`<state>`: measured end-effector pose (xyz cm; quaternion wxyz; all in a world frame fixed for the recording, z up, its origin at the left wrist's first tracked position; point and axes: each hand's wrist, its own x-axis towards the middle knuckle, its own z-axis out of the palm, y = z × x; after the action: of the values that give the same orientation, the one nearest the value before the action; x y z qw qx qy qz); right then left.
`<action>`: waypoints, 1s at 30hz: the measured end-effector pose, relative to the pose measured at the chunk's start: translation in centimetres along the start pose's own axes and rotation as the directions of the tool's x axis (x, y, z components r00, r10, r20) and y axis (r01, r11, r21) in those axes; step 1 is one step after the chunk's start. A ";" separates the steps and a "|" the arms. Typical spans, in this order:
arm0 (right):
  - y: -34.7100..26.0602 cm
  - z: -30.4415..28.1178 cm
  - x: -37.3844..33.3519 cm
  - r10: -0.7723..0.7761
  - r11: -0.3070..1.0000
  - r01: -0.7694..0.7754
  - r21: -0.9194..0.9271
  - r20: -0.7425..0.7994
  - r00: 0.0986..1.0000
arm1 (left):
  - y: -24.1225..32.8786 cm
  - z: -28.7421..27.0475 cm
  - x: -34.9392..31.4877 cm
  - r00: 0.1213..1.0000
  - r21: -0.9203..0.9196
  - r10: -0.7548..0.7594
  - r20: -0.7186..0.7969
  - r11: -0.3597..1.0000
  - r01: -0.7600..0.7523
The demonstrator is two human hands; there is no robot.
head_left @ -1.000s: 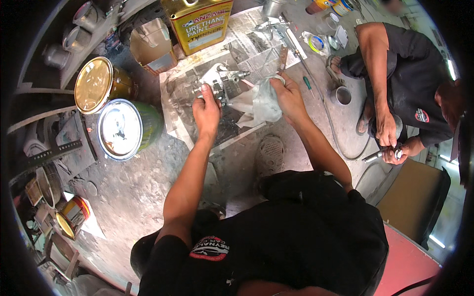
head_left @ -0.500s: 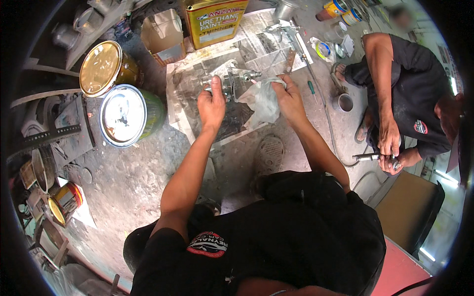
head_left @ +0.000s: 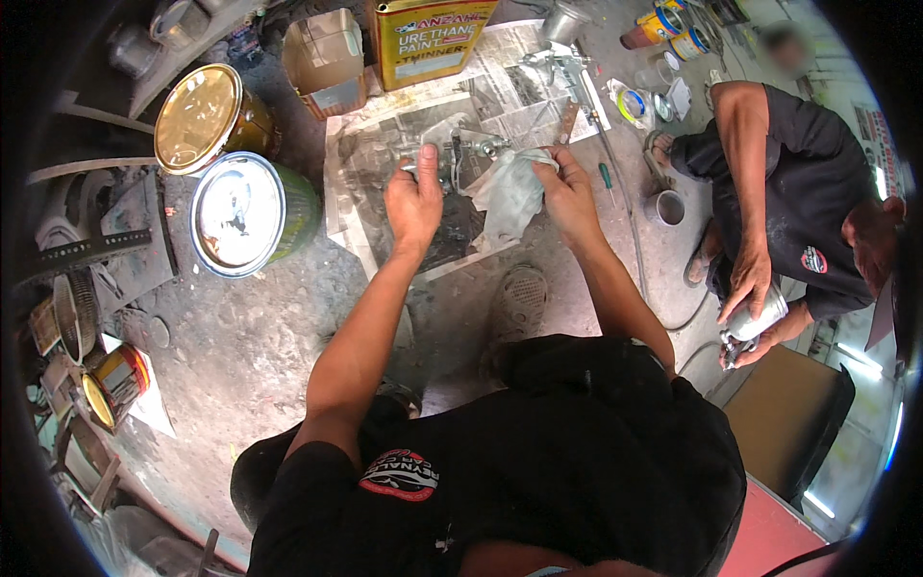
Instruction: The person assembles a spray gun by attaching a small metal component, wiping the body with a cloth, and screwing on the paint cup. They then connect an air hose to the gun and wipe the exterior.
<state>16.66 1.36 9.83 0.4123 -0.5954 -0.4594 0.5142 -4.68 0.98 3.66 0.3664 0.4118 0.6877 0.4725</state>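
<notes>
Left grip (head_left: 415,202) clasps metal tool (head_left: 456,162), right grip (head_left: 571,200) cloth (head_left: 514,195); contents of green tin (head_left: 255,213) unclear.

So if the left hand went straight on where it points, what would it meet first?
Beyond the metal part it holds, the left hand would probably meet the yellow can; depth is unclear, and angled lower, newspaper might come first.

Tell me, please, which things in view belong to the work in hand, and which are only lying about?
In use:
metal spray gun, in the left hand
pale cloth, in the right hand
probably the newspaper beneath

Apparently only lying about:
gold-lidded can
green-sided can
cardboard box
green-handled screwdriver
</notes>
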 end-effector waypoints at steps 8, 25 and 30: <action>-0.4 0.1 0.0 0.011 0.999 -0.007 0.036 -0.104 0.995 | -0.9 0.0 0.4 0.986 -0.117 -0.140 0.086 0.982 0.149; -2.5 1.0 -1.5 -0.526 0.681 0.551 -0.483 0.200 0.826 | 5.4 -2.3 0.7 0.663 -0.069 -0.455 0.594 0.793 0.606; -2.7 0.7 -1.9 -0.163 0.712 0.236 -0.662 0.170 0.972 | 4.9 -2.0 0.6 0.795 -0.032 -0.352 0.494 0.906 0.422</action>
<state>15.57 0.20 12.81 0.1969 -0.6251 -0.6963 0.2927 -5.65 1.83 8.81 0.6412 0.3388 0.6106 0.3183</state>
